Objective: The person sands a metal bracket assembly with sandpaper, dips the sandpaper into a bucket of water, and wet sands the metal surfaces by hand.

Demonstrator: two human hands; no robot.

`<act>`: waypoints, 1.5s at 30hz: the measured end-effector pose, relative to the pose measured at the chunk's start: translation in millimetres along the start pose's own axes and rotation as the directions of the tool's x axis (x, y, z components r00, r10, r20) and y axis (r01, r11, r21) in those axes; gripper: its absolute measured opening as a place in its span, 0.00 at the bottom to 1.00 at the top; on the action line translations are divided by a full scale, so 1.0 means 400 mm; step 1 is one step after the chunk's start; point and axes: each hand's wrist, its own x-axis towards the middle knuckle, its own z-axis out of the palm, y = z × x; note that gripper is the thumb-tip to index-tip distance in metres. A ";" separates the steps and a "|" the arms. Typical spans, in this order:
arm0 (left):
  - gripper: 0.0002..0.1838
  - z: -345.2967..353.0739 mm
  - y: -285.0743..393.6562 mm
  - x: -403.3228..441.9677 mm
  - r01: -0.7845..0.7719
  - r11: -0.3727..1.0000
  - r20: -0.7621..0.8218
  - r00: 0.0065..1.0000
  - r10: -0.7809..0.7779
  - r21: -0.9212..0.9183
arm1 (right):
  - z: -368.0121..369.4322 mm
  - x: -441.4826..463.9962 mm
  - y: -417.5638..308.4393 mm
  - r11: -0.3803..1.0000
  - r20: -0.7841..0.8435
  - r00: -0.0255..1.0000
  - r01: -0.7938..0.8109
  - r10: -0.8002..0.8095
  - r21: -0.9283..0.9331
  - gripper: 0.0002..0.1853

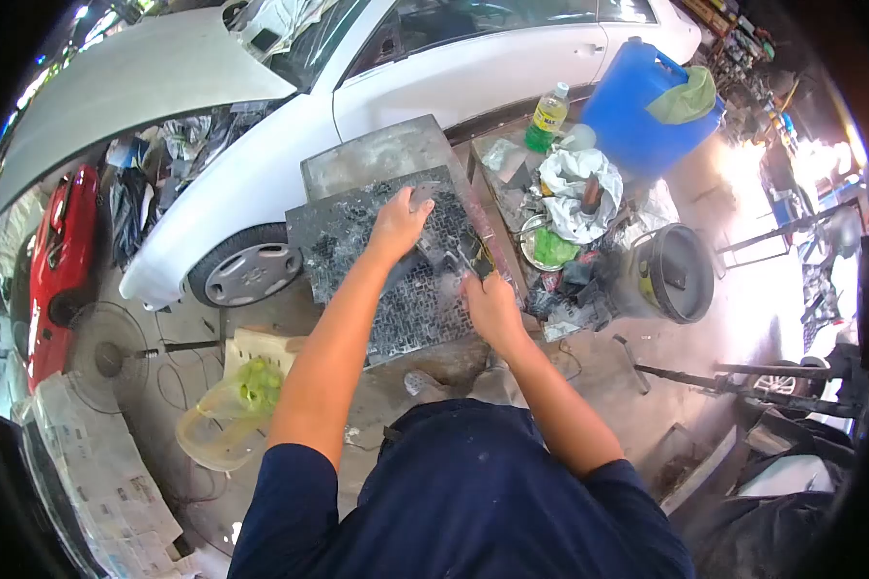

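Observation:
My left hand [399,224] is closed over a small grey piece [421,198] above a dark, patterned mat [406,314] dusted with pale powder. To its right, my right hand [492,307] has its fingers wrapped round the lower end of a dark tool [475,256], perhaps pliers. Between the hands lies a greyish part too blurred to name. The mat rests on a worktop [372,159] whose bare grey surface shows at the back.
A white car [473,72] stands behind the worktop. On the right are a green bottle [547,118], a blue drum [637,111], crumpled white plastic [581,193] and a black bucket [681,275]. A fan [109,359] and a yellowish basket [217,425] are at left.

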 end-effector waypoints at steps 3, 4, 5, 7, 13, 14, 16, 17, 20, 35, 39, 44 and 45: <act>0.37 0.062 -0.063 -0.044 -0.175 0.985 -0.232 0.958 0.171 0.004 | 0.031 0.026 -0.001 0.972 -0.104 0.988 0.088 -0.112 -0.216 0.22; 0.38 0.069 -0.069 -0.052 -0.161 0.984 -0.225 0.964 0.141 -0.076 | 0.030 0.027 -0.023 0.963 -0.130 0.981 0.108 -0.143 -0.247 0.22; 0.38 0.078 -0.077 -0.063 -0.153 0.987 -0.255 0.957 0.136 -0.048 | 0.031 0.030 -0.037 0.952 -0.154 0.973 0.126 -0.174 -0.279 0.23; 0.37 0.082 -0.075 -0.089 -0.133 0.991 -0.312 0.941 0.129 0.007 | 0.035 0.049 -0.044 0.945 -0.111 0.981 0.119 -0.159 -0.305 0.22; 0.34 0.082 -0.060 -0.096 -0.074 0.994 -0.312 0.945 0.095 0.078 | 0.051 0.007 -0.104 0.802 0.038 0.990 0.132 -0.135 -0.583 0.21; 0.34 0.081 -0.058 -0.098 -0.068 0.995 -0.314 0.945 0.088 0.073 | 0.056 -0.004 -0.115 0.775 0.069 0.992 0.122 -0.101 -0.621 0.23; 0.33 0.077 -0.051 -0.100 -0.070 0.995 -0.310 0.947 0.089 0.072 | 0.074 0.000 -0.114 0.752 0.076 0.993 0.121 -0.094 -0.648 0.28; 0.33 0.074 -0.046 -0.099 -0.070 0.993 -0.317 0.944 0.096 0.091 | 0.082 0.003 -0.109 0.744 0.076 0.993 0.116 -0.088 -0.659 0.32; 0.33 0.075 -0.044 -0.106 -0.108 0.983 -0.348 0.925 0.155 0.149 | 0.095 0.022 -0.092 0.695 0.080 0.987 0.157 -0.142 -0.702 0.32; 0.33 0.099 -0.044 -0.094 -0.073 0.981 -0.317 0.940 0.128 0.182 | 0.114 0.023 -0.042 0.708 -0.051 0.938 0.221 -0.342 -0.671 0.29; 0.33 0.093 -0.039 -0.089 -0.074 0.978 -0.326 0.936 0.136 0.196 | 0.107 -0.012 -0.070 0.704 -0.009 0.963 0.190 -0.269 -0.684 0.31; 0.33 0.092 -0.045 -0.091 -0.126 0.974 -0.318 0.931 0.181 0.186 | 0.111 -0.001 -0.068 0.705 -0.054 0.957 0.170 -0.284 -0.688 0.30; 0.33 0.093 -0.040 -0.089 -0.112 0.975 -0.325 0.930 0.171 0.192 | 0.106 0.003 -0.072 0.685 -0.035 0.959 0.176 -0.282 -0.707 0.30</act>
